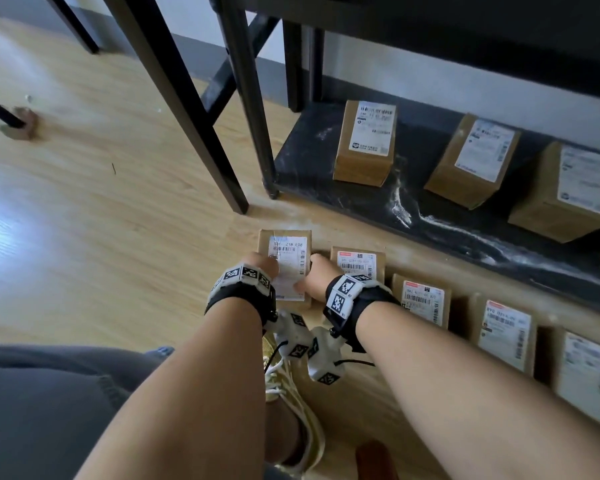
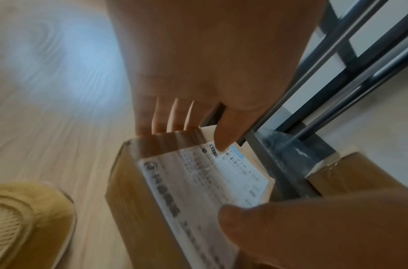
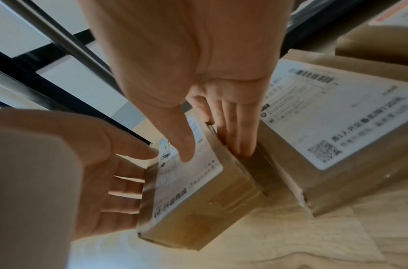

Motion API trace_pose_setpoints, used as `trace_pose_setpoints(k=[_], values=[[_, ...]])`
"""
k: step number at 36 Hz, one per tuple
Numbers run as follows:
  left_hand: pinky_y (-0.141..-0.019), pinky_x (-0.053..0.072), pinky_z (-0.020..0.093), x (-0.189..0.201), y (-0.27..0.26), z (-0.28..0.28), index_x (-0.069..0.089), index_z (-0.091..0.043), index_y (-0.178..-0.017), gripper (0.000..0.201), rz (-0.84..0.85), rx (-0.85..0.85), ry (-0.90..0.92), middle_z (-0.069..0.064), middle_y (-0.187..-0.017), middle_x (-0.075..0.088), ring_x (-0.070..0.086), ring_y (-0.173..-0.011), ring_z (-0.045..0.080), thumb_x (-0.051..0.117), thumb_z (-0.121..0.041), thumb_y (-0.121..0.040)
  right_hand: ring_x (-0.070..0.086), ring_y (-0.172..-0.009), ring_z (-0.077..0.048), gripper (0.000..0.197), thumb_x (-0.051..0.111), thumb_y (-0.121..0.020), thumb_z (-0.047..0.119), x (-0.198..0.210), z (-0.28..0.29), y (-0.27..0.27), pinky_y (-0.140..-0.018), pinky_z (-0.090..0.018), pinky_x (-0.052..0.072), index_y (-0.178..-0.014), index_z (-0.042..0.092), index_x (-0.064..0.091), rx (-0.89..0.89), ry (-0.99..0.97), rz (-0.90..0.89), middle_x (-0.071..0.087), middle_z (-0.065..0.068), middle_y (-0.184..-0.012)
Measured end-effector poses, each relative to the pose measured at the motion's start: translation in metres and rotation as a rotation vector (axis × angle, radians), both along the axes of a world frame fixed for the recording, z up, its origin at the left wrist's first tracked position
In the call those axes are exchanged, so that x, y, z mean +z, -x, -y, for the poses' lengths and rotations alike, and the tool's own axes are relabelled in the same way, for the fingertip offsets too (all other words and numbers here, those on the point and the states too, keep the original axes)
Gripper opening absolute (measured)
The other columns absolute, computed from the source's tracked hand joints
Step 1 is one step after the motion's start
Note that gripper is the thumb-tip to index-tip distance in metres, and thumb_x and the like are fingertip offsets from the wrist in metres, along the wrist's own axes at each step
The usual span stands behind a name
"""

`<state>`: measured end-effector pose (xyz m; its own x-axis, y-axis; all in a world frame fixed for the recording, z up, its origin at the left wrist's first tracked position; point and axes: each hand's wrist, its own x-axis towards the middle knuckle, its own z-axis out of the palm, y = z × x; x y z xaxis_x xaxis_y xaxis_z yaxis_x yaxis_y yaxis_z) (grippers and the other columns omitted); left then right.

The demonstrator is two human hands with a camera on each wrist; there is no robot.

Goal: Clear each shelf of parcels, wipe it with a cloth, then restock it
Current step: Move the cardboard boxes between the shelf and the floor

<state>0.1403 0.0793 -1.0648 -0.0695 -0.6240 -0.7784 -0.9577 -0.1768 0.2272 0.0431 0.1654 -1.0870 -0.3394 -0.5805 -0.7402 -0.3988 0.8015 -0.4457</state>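
1. Just below the middle of the head view, a small cardboard parcel (image 1: 284,268) sits on the wooden floor (image 1: 101,209) at the left end of a row of parcels (image 1: 426,301), below the black bottom shelf (image 1: 305,161) in the upper right of that view.
2. The left hand (image 1: 262,266) lies against the parcel's left side with straight fingers (image 3: 120,191) flat on the cardboard and the thumb over the label; it presses rather than curls round.
3. The right hand (image 1: 317,277) mirrors it: straight fingers (image 3: 239,131) slipped into the gap between this parcel and the next parcel (image 3: 331,131), thumb resting on the label.
4. Handling, as I judge it: a stiff, taped box, probably light, with flat sides that suit a two-sided squeeze. The glossy label may be slippery, so the bare cardboard sides are the better hold.
5. Three more parcels (image 1: 471,161) stand on the shelf, which carries pale streaks; whether these are dust or damp I cannot tell.
6. No cloth is visible. The label print is too blurred to read in the wrist views, and the row of parcels is cut off at the right edge of the head view.
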Motion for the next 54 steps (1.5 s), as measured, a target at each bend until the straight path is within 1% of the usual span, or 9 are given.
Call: trace_pose_setpoints(k=[4, 7, 14, 18, 24, 37, 41, 46, 54], values=[[-0.088, 0.053, 0.039, 0.008, 0.003, -0.003, 0.064, -0.011, -0.087, 0.020, -0.046, -0.008, 0.033, 0.013, -0.100, 0.069, 0.066, -0.089, 0.030, 0.058, -0.029, -0.083, 0.058, -0.086, -0.022, 0.051, 0.068, -0.084, 0.009, 0.019, -0.005, 0.007, -0.053, -0.026, 0.038, -0.125, 0.008, 0.038, -0.124, 0.055, -0.003, 0.060, -0.007, -0.107], [-0.090, 0.050, 0.036, 0.027, 0.011, -0.005, 0.064, -0.005, -0.102, 0.025, -0.122, -0.036, 0.131, 0.015, -0.116, 0.064, 0.062, -0.102, 0.032, 0.055, -0.025, -0.091, 0.060, -0.094, -0.025, 0.053, 0.070, -0.080, 0.011, 0.038, -0.006, 0.014, -0.063, -0.030, 0.045, -0.124, 0.006, 0.040, -0.168, 0.081, -0.055, 0.060, -0.009, -0.110], [-0.084, 0.050, 0.037, 0.069, 0.019, -0.005, 0.053, -0.014, -0.093, 0.025, -0.237, 0.032, 0.293, 0.011, -0.094, 0.066, 0.062, -0.088, 0.031, 0.051, -0.032, -0.076, 0.062, -0.103, -0.031, 0.055, 0.068, -0.071, 0.016, 0.090, -0.015, 0.017, -0.077, -0.036, 0.053, -0.122, 0.007, 0.049, -0.221, 0.221, -0.091, 0.061, -0.013, -0.116], [-0.077, 0.042, 0.030, 0.107, 0.013, -0.020, 0.049, -0.003, -0.120, 0.037, -0.326, 0.088, 0.384, 0.013, -0.113, 0.062, 0.059, -0.103, 0.032, 0.053, -0.024, -0.089, 0.056, -0.112, -0.030, 0.058, 0.066, -0.079, 0.013, 0.125, -0.022, 0.018, -0.091, -0.041, 0.050, -0.129, 0.010, 0.037, -0.199, 0.323, -0.157, 0.053, -0.011, -0.123], [-0.081, 0.050, 0.039, 0.158, -0.004, -0.033, 0.044, -0.013, -0.105, 0.024, -0.487, 0.135, 0.645, 0.007, -0.101, 0.060, 0.060, -0.094, 0.031, 0.048, -0.033, -0.093, 0.062, -0.089, -0.027, 0.042, 0.060, -0.081, 0.018, 0.180, -0.021, 0.008, -0.077, -0.043, 0.055, -0.115, 0.019, 0.036, -0.110, 0.575, -0.294, 0.058, -0.008, -0.109], [-0.072, 0.044, 0.034, 0.265, -0.015, -0.050, 0.043, -0.018, -0.097, 0.024, -0.704, 0.179, 1.145, 0.001, -0.101, 0.054, 0.054, -0.085, 0.021, 0.047, -0.041, -0.092, 0.055, -0.093, -0.020, 0.044, 0.056, -0.084, 0.024, 0.290, -0.014, 0.003, -0.076, -0.036, 0.050, -0.124, 0.022, 0.040, -0.170, 1.013, -0.384, 0.051, -0.003, -0.117], [-0.079, 0.052, 0.037, 0.292, 0.004, -0.040, 0.050, -0.020, -0.110, 0.023, -0.836, 0.115, 1.135, -0.001, -0.112, 0.053, 0.055, -0.088, 0.017, 0.045, -0.035, -0.094, 0.057, -0.095, -0.018, 0.044, 0.057, -0.084, 0.028, 0.314, -0.011, 0.019, -0.077, -0.039, 0.053, -0.126, 0.022, 0.043, -0.308, 1.125, -0.420, 0.052, -0.001, -0.118], [-0.066, 0.046, 0.020, 0.317, 0.043, -0.030, 0.040, -0.041, -0.138, 0.043, -0.936, -0.051, 1.036, -0.006, -0.121, 0.050, 0.056, -0.095, 0.011, 0.039, -0.031, -0.096, 0.059, -0.098, -0.017, 0.041, 0.058, -0.083, 0.028, 0.336, -0.010, 0.055, -0.077, -0.040, 0.056, -0.120, 0.022, 0.042, -0.493, 1.190, -0.459, 0.053, 0.002, -0.118], [-0.073, 0.059, 0.039, 0.341, 0.120, -0.008, 0.029, -0.040, -0.145, 0.049, -1.055, -0.205, 0.810, -0.006, -0.114, 0.064, 0.067, -0.085, 0.014, 0.036, -0.026, -0.099, 0.061, -0.088, -0.016, 0.029, 0.058, -0.084, 0.029, 0.358, -0.004, 0.128, -0.070, -0.034, 0.054, -0.108, 0.017, 0.047, -0.656, 1.167, -0.550, 0.062, 0.002, -0.106]])
